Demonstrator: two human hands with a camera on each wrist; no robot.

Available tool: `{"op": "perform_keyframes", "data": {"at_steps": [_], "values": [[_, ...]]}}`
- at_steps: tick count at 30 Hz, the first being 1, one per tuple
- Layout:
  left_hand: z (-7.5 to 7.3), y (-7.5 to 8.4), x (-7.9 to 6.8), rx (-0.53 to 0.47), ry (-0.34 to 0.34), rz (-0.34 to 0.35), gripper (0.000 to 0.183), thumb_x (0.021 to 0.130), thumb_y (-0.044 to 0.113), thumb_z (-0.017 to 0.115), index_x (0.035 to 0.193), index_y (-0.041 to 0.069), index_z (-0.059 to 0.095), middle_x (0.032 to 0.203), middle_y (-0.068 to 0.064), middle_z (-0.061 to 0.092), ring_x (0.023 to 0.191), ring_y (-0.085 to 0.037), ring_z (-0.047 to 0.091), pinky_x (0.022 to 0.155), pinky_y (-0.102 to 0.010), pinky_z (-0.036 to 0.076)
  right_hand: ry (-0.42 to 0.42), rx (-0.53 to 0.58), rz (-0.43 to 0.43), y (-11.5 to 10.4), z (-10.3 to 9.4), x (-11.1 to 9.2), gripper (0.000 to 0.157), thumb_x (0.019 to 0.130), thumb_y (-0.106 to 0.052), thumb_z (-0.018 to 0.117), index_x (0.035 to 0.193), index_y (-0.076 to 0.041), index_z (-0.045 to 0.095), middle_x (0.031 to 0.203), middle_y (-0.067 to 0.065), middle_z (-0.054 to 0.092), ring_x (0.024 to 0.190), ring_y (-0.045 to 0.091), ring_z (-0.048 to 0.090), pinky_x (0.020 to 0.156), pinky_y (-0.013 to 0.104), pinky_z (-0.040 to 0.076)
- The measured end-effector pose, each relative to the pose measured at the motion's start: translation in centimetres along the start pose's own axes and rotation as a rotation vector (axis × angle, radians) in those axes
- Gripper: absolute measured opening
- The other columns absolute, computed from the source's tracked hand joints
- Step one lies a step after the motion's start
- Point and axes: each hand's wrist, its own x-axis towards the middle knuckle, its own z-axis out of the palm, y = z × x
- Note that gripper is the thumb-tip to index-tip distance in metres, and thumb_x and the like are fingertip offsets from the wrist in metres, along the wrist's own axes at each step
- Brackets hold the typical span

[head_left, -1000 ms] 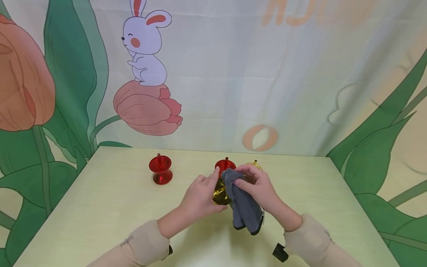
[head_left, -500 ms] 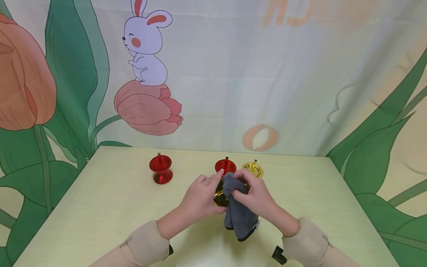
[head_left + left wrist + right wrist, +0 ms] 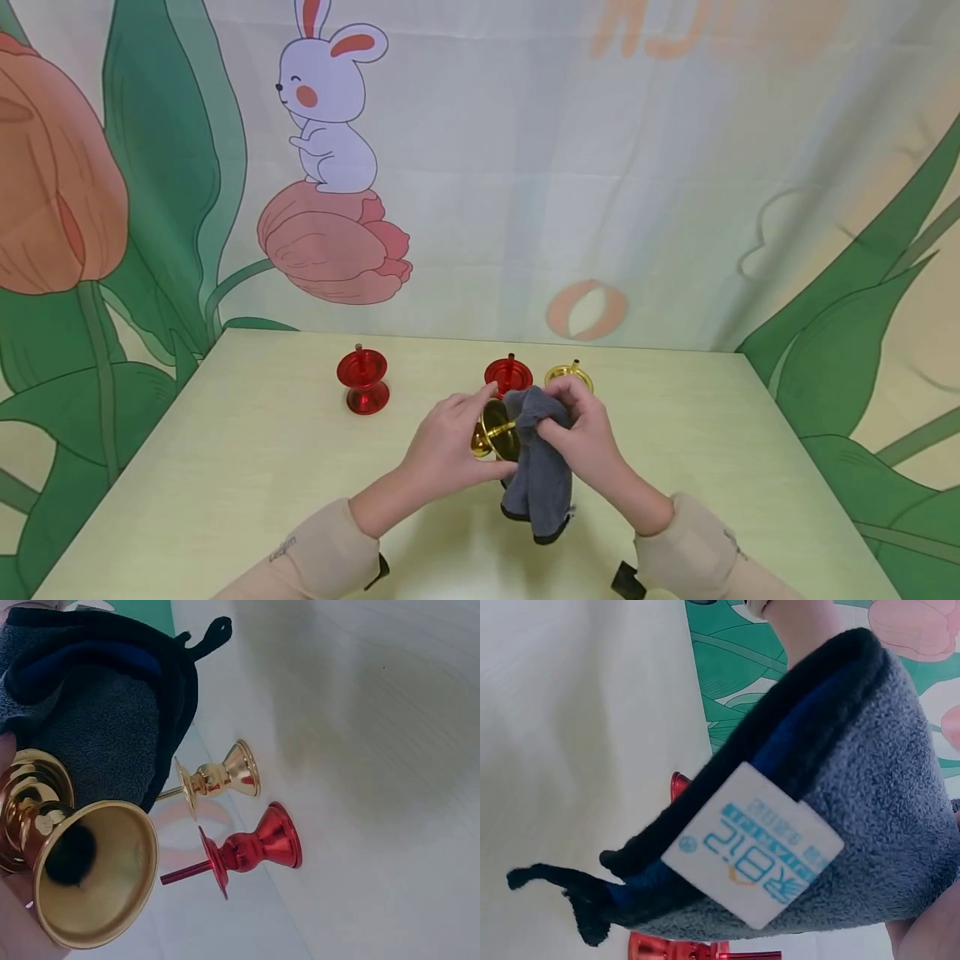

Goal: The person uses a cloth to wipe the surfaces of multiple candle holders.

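Note:
My left hand holds a gold candle holder by the rim of its dish, thumb below and fingers above. The holder is tipped on its side, its spike pointing right. In the left wrist view the hollow underside of the gold candle holder faces the camera. My right hand pinches a bunched grey cloth at the spike, and the cloth hides the spike's tip. The cloth's lower part hangs down loosely. In the right wrist view the cloth shows a dark border, a hanging loop and a white label.
Upright on the pale table stand a red candle holder at the left, another red candle holder behind my hands, and a second gold candle holder beside it. A printed curtain hangs behind the table's far edge.
The cloth has shifted left and bunched around the spike. The gold candle holder in my left hand has turned, so more of its dish and spike shows.

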Motion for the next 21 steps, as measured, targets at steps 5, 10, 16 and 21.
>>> {"op": "perform_keyframes", "data": {"at_steps": [5, 10, 16, 21], "values": [[0.1, -0.3, -0.1, -0.058, -0.023, -0.009, 0.090, 0.061, 0.049, 0.074, 0.132, 0.007, 0.038, 0.114, -0.002, 0.058, 0.104, -0.019, 0.050, 0.080, -0.032, 0.048, -0.057, 0.034, 0.030, 0.1, -0.4, 0.1, 0.021, 0.077, 0.005, 0.059, 0.096, 0.002, 0.051, 0.089, 0.005, 0.058, 0.080, 0.010, 0.055, 0.069, 0.025, 0.050], [0.0, -0.8, -0.2, -0.046, -0.012, 0.002, 0.091, 0.060, 0.050, 0.074, 0.131, 0.005, 0.039, 0.114, -0.001, 0.057, 0.102, -0.018, 0.050, 0.079, -0.030, 0.049, -0.043, 0.056, 0.032, -0.2, -1.4, 0.4, 0.024, 0.078, 0.004, 0.059, 0.100, 0.004, 0.052, 0.091, -0.008, 0.059, 0.084, 0.008, 0.056, 0.072, 0.023, 0.050], [-0.3, -0.8, -0.4, -0.005, -0.044, 0.017, 0.094, 0.061, 0.051, 0.073, 0.132, 0.002, 0.037, 0.108, -0.003, 0.061, 0.101, -0.017, 0.050, 0.079, -0.029, 0.048, -0.013, -0.024, -0.100, -1.6, -2.2, 1.1, 0.026, 0.076, 0.008, 0.058, 0.101, 0.001, 0.056, 0.094, -0.006, 0.060, 0.082, 0.007, 0.056, 0.068, 0.021, 0.050], [-0.3, -0.4, -0.4, -0.028, -0.063, 0.062, 0.096, 0.061, 0.050, 0.073, 0.134, 0.001, 0.035, 0.107, -0.004, 0.062, 0.100, -0.017, 0.050, 0.080, -0.028, 0.048, -0.152, -0.224, -0.314, -1.6, -1.7, 1.4, 0.027, 0.074, 0.007, 0.061, 0.099, -0.005, 0.061, 0.096, 0.007, 0.062, 0.085, 0.010, 0.057, 0.071, 0.025, 0.050]]}}
